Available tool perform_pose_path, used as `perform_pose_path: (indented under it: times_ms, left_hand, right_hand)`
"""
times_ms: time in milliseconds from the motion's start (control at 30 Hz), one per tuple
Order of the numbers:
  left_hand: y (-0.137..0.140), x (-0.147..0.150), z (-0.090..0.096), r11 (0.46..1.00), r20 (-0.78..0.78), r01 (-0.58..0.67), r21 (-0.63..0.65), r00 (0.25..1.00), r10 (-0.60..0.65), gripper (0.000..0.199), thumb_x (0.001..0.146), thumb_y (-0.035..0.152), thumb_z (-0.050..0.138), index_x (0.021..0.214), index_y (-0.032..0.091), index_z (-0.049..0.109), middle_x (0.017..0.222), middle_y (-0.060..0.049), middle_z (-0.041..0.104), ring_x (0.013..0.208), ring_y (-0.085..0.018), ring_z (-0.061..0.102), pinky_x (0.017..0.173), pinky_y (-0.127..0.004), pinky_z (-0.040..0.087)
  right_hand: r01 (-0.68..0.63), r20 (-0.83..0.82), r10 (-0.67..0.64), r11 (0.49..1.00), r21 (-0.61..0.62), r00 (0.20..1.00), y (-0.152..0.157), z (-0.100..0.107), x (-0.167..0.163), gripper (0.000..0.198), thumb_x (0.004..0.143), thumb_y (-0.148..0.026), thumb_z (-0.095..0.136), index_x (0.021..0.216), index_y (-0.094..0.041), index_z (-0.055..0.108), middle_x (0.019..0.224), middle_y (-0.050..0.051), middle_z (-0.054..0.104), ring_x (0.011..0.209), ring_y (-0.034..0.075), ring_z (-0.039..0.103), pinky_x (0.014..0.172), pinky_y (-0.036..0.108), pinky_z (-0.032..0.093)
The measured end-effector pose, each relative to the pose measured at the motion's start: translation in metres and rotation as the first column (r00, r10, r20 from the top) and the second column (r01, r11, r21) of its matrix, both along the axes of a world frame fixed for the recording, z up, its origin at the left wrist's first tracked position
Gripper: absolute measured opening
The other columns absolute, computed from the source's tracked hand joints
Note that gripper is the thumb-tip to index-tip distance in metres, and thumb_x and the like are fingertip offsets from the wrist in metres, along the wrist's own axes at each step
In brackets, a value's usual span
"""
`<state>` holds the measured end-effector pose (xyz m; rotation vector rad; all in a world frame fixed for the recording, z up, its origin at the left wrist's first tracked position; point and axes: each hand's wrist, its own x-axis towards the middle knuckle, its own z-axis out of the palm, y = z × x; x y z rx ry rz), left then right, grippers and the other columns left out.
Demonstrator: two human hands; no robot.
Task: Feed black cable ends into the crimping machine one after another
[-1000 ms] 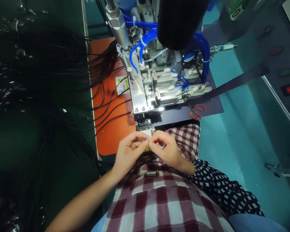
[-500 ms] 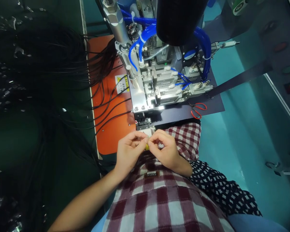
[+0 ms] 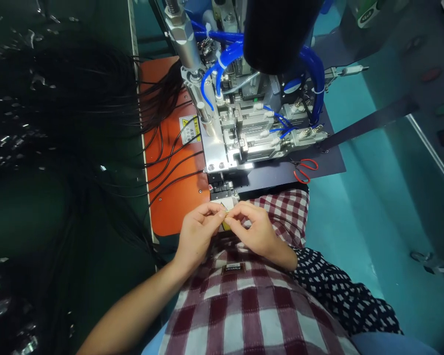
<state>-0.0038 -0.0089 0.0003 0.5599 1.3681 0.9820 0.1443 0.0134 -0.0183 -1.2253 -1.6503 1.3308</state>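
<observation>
My left hand and my right hand meet at the near edge of the machine, both in a pinch, fingertips nearly touching. Between the fingertips is something tiny that I cannot make out. Just beyond and below the fingers lies a white block with a yellow label, partly covered by my hands. Behind it stands a small black fixture, joined to the front of the silver machine.
Thin black cables run across the orange plate into a dark bundle at the left. Red-handled snips lie on the grey plate. Blue air hoses arch over the machine, and a black cylinder hangs above it.
The view has shifted slightly, so the machine appears a little lower and further right. My hands keep their pinch, with the fingertips a touch farther apart and more of the yellow label showing.
</observation>
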Motion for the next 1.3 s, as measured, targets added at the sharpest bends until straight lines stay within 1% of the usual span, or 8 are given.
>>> perform_pose_path:
  times_ms: [133,267,600,767,933,1100,1167,1300]
  left_hand:
    - [-0.001,-0.001,0.002,0.999,-0.049,0.021,0.044,0.999,-0.019,0.015,0.080,0.029,0.070,0.079,0.015,0.065,0.056,0.008,0.044,0.047,-0.002,0.029,0.047,-0.015,0.027]
    - [-0.002,0.001,0.001,0.998,-0.053,0.037,0.056,0.998,-0.034,0.014,0.081,0.029,0.069,0.079,0.016,0.064,0.062,0.006,0.050,0.048,-0.002,0.033,0.048,-0.014,0.030]
    - [-0.002,0.003,-0.004,0.998,-0.043,0.018,0.064,0.999,-0.015,0.015,0.082,0.029,0.069,0.078,0.016,0.062,0.057,0.007,0.044,0.047,-0.003,0.029,0.046,-0.016,0.026]
    - [-0.001,0.003,-0.003,0.999,0.013,-0.006,0.032,1.000,0.006,0.019,0.082,0.033,0.068,0.078,0.016,0.061,0.055,0.007,0.038,0.048,-0.004,0.027,0.045,-0.018,0.021]
    - [-0.001,0.001,0.002,0.999,0.099,0.039,0.006,0.994,-0.039,0.019,0.081,0.032,0.069,0.078,0.016,0.060,0.053,0.008,0.033,0.048,-0.004,0.023,0.046,-0.019,0.018]
    - [0.001,0.000,0.008,0.999,0.087,0.037,-0.001,0.996,-0.037,0.019,0.079,0.031,0.071,0.079,0.015,0.060,0.061,0.005,0.045,0.049,-0.003,0.028,0.046,-0.017,0.021]
    - [0.001,-0.001,0.009,1.000,0.050,0.020,0.003,0.999,-0.020,0.019,0.080,0.031,0.070,0.081,0.015,0.061,0.057,0.006,0.043,0.048,-0.003,0.029,0.046,-0.017,0.021]
    - [0.000,-0.001,0.007,1.000,0.010,0.022,0.022,1.000,-0.022,0.018,0.081,0.032,0.069,0.080,0.015,0.061,0.052,0.008,0.039,0.046,-0.003,0.028,0.045,-0.016,0.021]
  right_hand:
    - [0.025,-0.062,-0.030,0.997,-0.068,0.998,0.010,0.002,0.008,0.004,0.082,-0.021,0.064,0.082,-0.017,0.066,0.079,0.003,0.063,0.063,0.012,0.054,0.059,0.025,0.045]
    - [0.048,-0.145,-0.071,0.987,-0.156,0.987,0.012,0.003,0.004,0.007,0.081,-0.021,0.064,0.075,-0.017,0.064,0.072,0.001,0.062,0.060,0.011,0.052,0.054,0.024,0.042]
    - [0.079,-0.231,-0.149,0.955,-0.284,0.961,0.007,-0.002,-0.003,0.009,0.077,-0.021,0.065,0.071,-0.016,0.061,0.063,-0.002,0.058,0.052,0.008,0.046,0.049,0.021,0.037]
    - [0.057,-0.173,-0.094,0.976,-0.209,0.980,0.006,-0.005,-0.002,0.010,0.079,-0.023,0.067,0.073,-0.017,0.063,0.069,-0.001,0.058,0.054,0.008,0.046,0.051,0.023,0.039]
    - [0.049,-0.107,-0.061,0.993,-0.108,0.992,-0.002,-0.004,-0.005,0.010,0.081,-0.020,0.063,0.072,-0.018,0.060,0.069,-0.001,0.057,0.056,0.009,0.048,0.054,0.023,0.040]
    - [0.056,-0.067,-0.064,0.991,-0.121,0.996,-0.010,-0.001,-0.009,0.010,0.082,-0.020,0.062,0.072,-0.018,0.059,0.067,-0.002,0.058,0.055,0.009,0.048,0.054,0.023,0.040]
    - [0.038,-0.088,-0.050,0.991,-0.126,0.995,-0.008,0.000,-0.007,0.007,0.082,-0.021,0.063,0.076,-0.018,0.062,0.071,-0.001,0.060,0.057,0.009,0.050,0.056,0.024,0.042]
    - [0.101,-0.129,-0.117,0.987,-0.128,0.985,0.001,0.004,-0.003,0.005,0.081,-0.023,0.065,0.080,-0.018,0.063,0.076,0.001,0.060,0.058,0.010,0.050,0.055,0.024,0.042]
